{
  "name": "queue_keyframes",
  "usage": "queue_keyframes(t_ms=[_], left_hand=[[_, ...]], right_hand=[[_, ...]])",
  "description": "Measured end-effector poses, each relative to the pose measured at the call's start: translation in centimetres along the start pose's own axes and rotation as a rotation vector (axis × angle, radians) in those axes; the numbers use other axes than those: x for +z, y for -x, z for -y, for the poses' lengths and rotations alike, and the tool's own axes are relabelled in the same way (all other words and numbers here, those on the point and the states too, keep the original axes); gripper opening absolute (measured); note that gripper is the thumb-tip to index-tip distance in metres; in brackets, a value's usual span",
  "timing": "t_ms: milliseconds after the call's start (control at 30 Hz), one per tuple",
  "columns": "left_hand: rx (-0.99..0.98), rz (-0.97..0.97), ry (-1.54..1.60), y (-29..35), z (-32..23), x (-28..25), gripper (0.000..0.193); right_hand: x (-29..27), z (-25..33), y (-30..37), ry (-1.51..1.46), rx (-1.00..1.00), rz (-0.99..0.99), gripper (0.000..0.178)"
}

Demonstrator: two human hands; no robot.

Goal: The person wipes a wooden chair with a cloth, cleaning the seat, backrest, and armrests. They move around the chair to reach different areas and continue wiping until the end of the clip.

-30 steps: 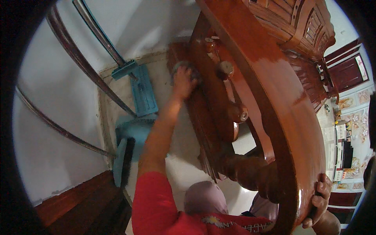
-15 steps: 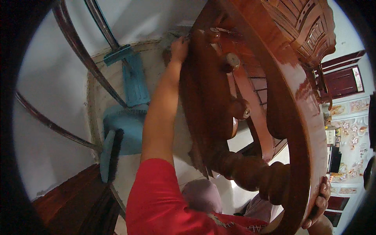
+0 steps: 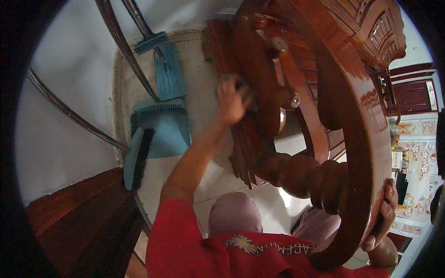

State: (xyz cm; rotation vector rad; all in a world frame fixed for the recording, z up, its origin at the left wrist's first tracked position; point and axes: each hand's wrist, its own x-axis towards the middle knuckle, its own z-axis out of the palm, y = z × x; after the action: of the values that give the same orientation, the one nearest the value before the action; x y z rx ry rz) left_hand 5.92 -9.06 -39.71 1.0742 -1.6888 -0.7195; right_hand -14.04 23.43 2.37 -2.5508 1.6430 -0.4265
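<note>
Left hand [image 3: 231, 104] down low, right hand [image 3: 384, 213] up on the wood: that is how I look from the head camera, the only view there is. I'll tell places from the big curved armrest [image 3: 371, 134]. Left of it and lower down, my left hand has its fingers bent over a dark rag [image 3: 249, 97], or something soft like one; it is too blurry to be sure. The rag sticks out from under my fingers on the side nearer the armrest, and it seems to be against the low wooden plank [image 3: 248, 139], which runs along left of the armrest. My right hand holds on to the outer side of the armrest, fingers curled on the edge. I think I am in the middle of rubbing the wood. No clear line shows between rubbed and unrubbed wood, so I can't tell how much is done or left. The plank reaches past my left hand both ways. Farther left of the armrest, a blue dustpan [image 3: 174, 136] and a brush [image 3: 136, 160] sit apart from both my hands.
</note>
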Motion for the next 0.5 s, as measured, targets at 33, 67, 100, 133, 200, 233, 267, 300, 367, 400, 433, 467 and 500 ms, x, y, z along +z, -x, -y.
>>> queue_keyframes(t_ms=[33, 67, 100, 133, 200, 233, 267, 300, 367, 400, 433, 467, 500], left_hand=[[0.046, -0.059, -0.115, -2.8, 1.3, -0.2, 0.045], [0.084, -0.132, -0.251, -5.8, 2.7, -1.0, 0.047], [0.114, -0.218, -0.389, -8.8, 4.0, -2.3, 0.049], [0.109, -0.266, -0.509, -10.0, 4.2, -2.3, 0.047], [0.032, -0.193, -0.471, -9.4, 3.7, -2.4, 0.047], [0.004, -0.151, -0.443, -8.8, 2.8, -2.1, 0.047], [0.031, -0.097, -0.438, -7.1, 2.0, -2.0, 0.046], [0.063, -0.044, -0.422, -4.0, 0.8, -1.3, 0.045], [0.090, 0.134, -0.386, 2.2, -2.8, -1.2, 0.042], [0.085, 0.261, -0.341, 5.6, -4.7, -1.1, 0.040], [0.186, 0.262, -0.225, 9.4, -5.6, -1.5, 0.036], [0.281, 0.254, -0.117, 12.1, -6.0, -1.8, 0.032], [0.246, 0.267, -0.073, 12.6, -6.4, -2.0, 0.031]], right_hand=[[0.0, 0.3, -0.4, 0.027, 0.000, 0.015, 0.082], [0.3, 0.1, -0.6, 0.010, -0.016, 0.000, 0.083], [0.5, 0.0, -1.1, -0.008, -0.038, -0.011, 0.084], [0.6, -0.1, -1.1, -0.029, -0.036, -0.014, 0.086], [-0.1, -0.6, -1.5, 0.010, -0.026, 0.045, 0.087], [-0.3, -0.2, -1.7, 0.024, -0.002, 0.055, 0.087], [-0.4, 0.1, -1.9, 0.035, 0.014, 0.064, 0.087], [0.0, 0.3, -1.6, 0.046, 0.040, 0.077, 0.084], [0.4, -0.3, -1.1, 0.027, 0.069, 0.055, 0.084], [0.4, 0.4, -1.0, 0.055, 0.114, 0.058, 0.083], [0.4, 1.0, -1.0, 0.077, 0.142, 0.056, 0.083], [0.5, 1.4, -1.3, 0.093, 0.158, 0.055, 0.082], [0.4, 1.1, -1.4, 0.100, 0.135, 0.050, 0.082]])
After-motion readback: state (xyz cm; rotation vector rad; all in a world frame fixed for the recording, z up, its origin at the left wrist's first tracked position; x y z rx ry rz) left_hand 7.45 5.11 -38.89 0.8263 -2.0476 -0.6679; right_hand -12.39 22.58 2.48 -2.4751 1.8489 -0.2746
